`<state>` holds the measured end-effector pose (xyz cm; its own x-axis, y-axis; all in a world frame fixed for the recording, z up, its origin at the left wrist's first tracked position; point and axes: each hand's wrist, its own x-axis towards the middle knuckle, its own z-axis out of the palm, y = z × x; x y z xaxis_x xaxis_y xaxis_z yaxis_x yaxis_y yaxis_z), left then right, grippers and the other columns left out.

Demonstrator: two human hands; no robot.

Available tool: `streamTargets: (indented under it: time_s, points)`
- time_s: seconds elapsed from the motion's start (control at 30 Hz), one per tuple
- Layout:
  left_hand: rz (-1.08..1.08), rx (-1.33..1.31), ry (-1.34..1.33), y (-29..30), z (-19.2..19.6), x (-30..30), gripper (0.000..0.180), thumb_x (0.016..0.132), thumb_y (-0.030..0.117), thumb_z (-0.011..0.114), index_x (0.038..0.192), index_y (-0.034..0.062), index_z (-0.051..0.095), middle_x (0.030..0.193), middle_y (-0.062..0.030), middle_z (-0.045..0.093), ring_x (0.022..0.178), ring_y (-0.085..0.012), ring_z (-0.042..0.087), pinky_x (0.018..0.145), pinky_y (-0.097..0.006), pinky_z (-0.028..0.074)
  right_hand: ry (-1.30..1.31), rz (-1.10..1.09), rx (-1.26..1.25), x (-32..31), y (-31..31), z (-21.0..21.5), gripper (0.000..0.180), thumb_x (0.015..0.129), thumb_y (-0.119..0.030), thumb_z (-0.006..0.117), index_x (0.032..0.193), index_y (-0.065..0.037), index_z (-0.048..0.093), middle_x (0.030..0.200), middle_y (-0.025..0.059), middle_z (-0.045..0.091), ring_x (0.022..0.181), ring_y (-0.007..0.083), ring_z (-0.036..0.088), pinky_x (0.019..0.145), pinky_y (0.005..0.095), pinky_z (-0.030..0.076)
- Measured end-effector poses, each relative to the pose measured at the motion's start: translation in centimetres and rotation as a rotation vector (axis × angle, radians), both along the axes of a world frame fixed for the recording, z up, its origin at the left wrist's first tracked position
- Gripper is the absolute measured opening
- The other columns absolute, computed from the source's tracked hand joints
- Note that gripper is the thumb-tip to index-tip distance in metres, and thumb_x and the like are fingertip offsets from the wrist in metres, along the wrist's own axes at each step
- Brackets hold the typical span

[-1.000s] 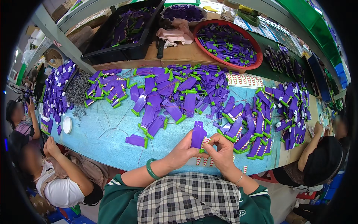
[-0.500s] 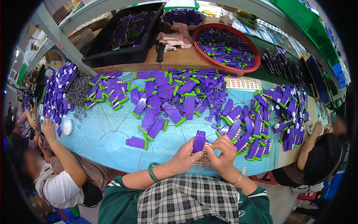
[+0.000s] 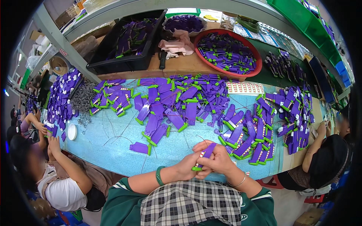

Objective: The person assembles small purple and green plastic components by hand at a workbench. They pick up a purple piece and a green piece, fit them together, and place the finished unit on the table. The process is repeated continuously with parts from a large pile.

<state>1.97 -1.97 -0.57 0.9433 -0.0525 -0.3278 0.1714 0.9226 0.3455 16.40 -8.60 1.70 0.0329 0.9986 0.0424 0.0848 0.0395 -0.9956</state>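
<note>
Close to the table's near edge, both hands are closed round one purple plastic part (image 3: 208,151) with a green end and a red-and-white striped sticker along its side. My left hand (image 3: 186,164) cups it from the left and below, a green bangle on that wrist. The thumb of my right hand (image 3: 220,159) presses on its purple face; some of the right fingers are hidden behind the part. Just beyond lies a loose purple part (image 3: 138,147) with a green end. To the right spreads a pile of stickered parts (image 3: 241,132).
A heap of purple-and-green parts (image 3: 164,94) covers the table's far middle, beside a striped sticker sheet (image 3: 246,88). Behind stand a red basin (image 3: 260,62) and a black crate (image 3: 113,66). A small white dish (image 3: 72,132) sits left. Co-workers sit on both sides.
The part has been turned so its green end points toward me and its stickered side shows. My right hand has shifted from pinching at the sticker to wrapping over the part.
</note>
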Motion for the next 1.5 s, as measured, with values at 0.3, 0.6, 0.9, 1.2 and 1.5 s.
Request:
streamTargets:
  time_s: [0.3, 0.6, 0.9, 1.2, 1.5]
  points:
    - [0.206, 0.707, -0.088, 0.9, 3.4, -0.4, 0.021, 0.099, 0.024, 0.045, 0.096, 0.0051, 0.053, 0.075, -0.0065, 0.057, 0.061, -0.0121, 0.057, 0.055, -0.025, 0.046, 0.699, -0.103, -0.071, 0.1, -0.4, 0.4, 0.041, 0.091, -0.03, 0.053, 0.105, 0.007, 0.062, 0.113, 0.0171, 0.061, 0.102, 0.0197, 0.06, 0.089, 0.0328, 0.048]
    - [0.783, 2.494, -0.555, 3.9, 3.2, -0.7, 0.022, 0.061, 0.003, 0.069, 0.076, 0.0076, 0.055, 0.097, -0.0115, 0.061, 0.09, -0.0293, 0.061, 0.068, -0.035, 0.054, 0.623, -0.082, -0.227, 1.4, 0.0, 1.2, 0.011, 0.087, -0.01, 0.062, 0.096, -0.002, 0.062, 0.091, -0.0002, 0.062, 0.084, 0.0046, 0.054, 0.076, 0.0234, 0.044]
    - [0.72, 2.474, -0.82, 3.2, 3.2, -1.2, 0.016, 0.065, -0.001, 0.069, 0.078, 0.0045, 0.061, 0.094, -0.0097, 0.059, 0.09, -0.0243, 0.062, 0.068, -0.03, 0.057, 0.597, 0.0, -0.327, 1.4, 0.1, 0.3, 0.024, 0.088, -0.015, 0.063, 0.067, -0.008, 0.056, 0.066, -0.006, 0.053, 0.06, 0.0003, 0.044, 0.052, 0.02, 0.035]
    - [0.676, 2.411, -0.774, 2.9, 3.0, -1.1, 0.019, 0.065, -0.003, 0.068, 0.081, 0.0008, 0.06, 0.092, -0.013, 0.058, 0.082, -0.0288, 0.063, 0.065, -0.032, 0.058, 0.616, 0.207, -0.464, 1.5, -3.5, 1.3, 0.027, 0.094, -0.023, 0.057, 0.078, -0.003, 0.065, 0.073, -0.0004, 0.061, 0.066, 0.0062, 0.052, 0.062, 0.0238, 0.042]
    - [0.382, 1.722, -0.264, 2.1, 3.1, 3.0, 0.015, 0.072, -0.009, 0.065, 0.083, 0.0001, 0.059, 0.081, -0.0107, 0.06, 0.075, -0.025, 0.061, 0.066, -0.033, 0.05, -0.317, -0.319, 0.25, 3.3, -4.7, -1.4, 0.019, 0.084, 0.004, 0.06, 0.101, 0.0, 0.056, 0.097, 0.0079, 0.062, 0.09, 0.0166, 0.061, 0.085, 0.0331, 0.048]
